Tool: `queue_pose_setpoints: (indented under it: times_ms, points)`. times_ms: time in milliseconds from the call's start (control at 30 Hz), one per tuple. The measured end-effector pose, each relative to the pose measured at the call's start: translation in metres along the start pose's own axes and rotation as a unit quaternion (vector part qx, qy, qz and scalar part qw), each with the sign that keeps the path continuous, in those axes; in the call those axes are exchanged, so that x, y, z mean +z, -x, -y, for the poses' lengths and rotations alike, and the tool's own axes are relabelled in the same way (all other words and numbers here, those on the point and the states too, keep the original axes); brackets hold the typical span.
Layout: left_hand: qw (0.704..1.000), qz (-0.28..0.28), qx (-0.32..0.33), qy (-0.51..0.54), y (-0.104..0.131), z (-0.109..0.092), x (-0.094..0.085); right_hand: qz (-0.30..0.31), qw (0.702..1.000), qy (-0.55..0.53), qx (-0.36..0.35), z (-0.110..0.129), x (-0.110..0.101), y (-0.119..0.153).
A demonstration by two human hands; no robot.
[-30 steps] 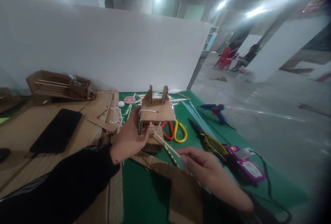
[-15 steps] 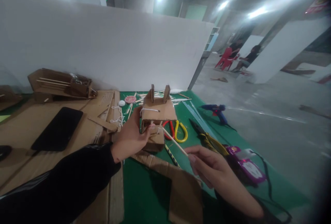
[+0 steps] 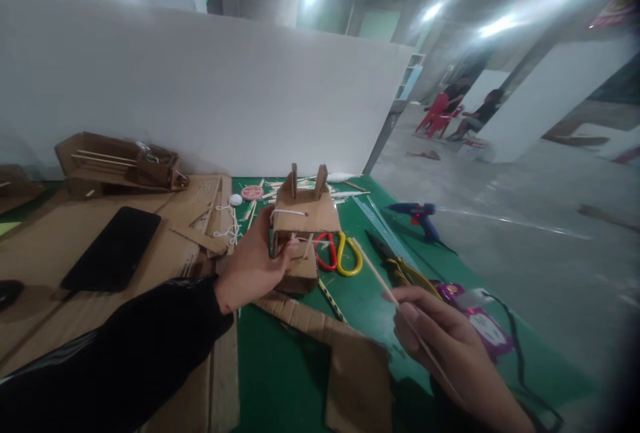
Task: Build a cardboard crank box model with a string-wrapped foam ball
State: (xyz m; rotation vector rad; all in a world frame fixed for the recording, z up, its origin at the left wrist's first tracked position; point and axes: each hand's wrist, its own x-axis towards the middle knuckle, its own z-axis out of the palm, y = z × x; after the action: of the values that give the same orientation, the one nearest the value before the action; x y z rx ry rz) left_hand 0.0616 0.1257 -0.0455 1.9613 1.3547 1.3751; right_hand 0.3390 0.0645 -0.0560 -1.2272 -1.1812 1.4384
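Observation:
My left hand (image 3: 263,249) grips a small cardboard model (image 3: 307,214) by its left side, thumb at the front opening. Two upright tabs stick up from the model's back, and a white string (image 3: 290,212) runs over its top. Thin sticks show inside the opening below the top flap. To the right, my right hand (image 3: 433,329) pinches a thin wooden stick (image 3: 375,269), its tip pointing up and left, apart from the model. Behind the model lie scissors with red and yellow handles (image 3: 350,256), their blades hidden.
On the green table rest pliers (image 3: 400,266), a blue glue gun (image 3: 420,216), a purple power device (image 3: 487,329) and cardboard pieces (image 3: 357,379). A black phone (image 3: 113,249) lies on cardboard at left. Another cardboard model (image 3: 120,163) stands near the white partition (image 3: 200,86). People sit far off.
My right hand has drawn the stick back, right and down, away from the model's front opening. My left hand and the model have stayed nearly still.

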Motion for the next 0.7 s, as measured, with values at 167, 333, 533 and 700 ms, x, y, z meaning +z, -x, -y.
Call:
queue_pose_setpoints:
  times_ms: [167, 333, 533, 700]
  points:
    - [0.999, 0.004, -0.011, -0.032, 0.000, -0.001, -0.001, -0.006, 0.995, -0.099, -0.001, -0.009, -0.015, 0.003]
    - [0.993, 0.083, 0.029, -0.073, -0.001, -0.014, -0.014, 0.004, 0.993, -0.118, -0.002, -0.016, -0.017, 0.005]
    - [0.974, 0.143, -0.002, -0.176, 0.018, -0.026, -0.045, 0.007, 0.995, -0.103, -0.008, -0.023, -0.013, 0.000]
    - [0.964, 0.122, -0.040, -0.232, 0.043, -0.021, -0.072, 0.011, 0.996, -0.088, -0.011, -0.027, -0.010, -0.007]
